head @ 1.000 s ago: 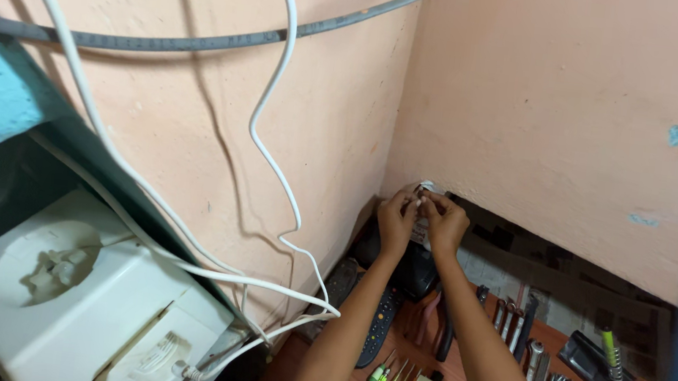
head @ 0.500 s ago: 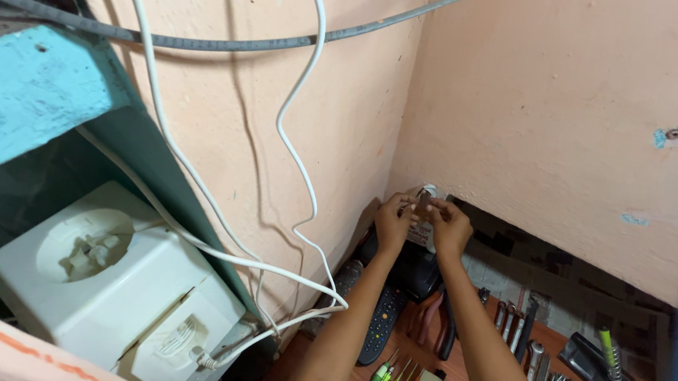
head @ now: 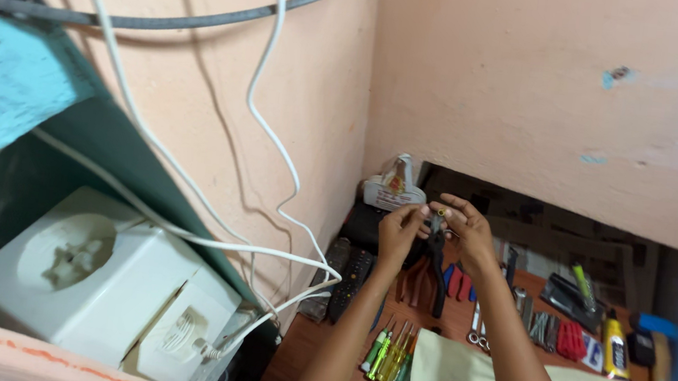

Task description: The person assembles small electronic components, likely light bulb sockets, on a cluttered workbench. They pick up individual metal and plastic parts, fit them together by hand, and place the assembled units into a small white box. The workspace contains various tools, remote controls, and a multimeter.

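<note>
- Hands now lower than a second ago: left hand [head: 399, 233] and right hand [head: 464, 230] pinch black-handled pliers [head: 434, 257] together.
- Pliers hang above the cluttered table [head: 311, 358], beside the screwdrivers [head: 389, 360].

We see peach plaster walls [head: 538, 85] meeting in a corner at the upper centre of the frame. White cables [head: 269, 131] and a grey cable [head: 204, 26] hang at upper left; a wooden table [head: 320, 359] fills the lower right.

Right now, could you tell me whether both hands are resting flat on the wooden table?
No: the left hand and right hand are raised above the table, together holding a dark tool.
</note>
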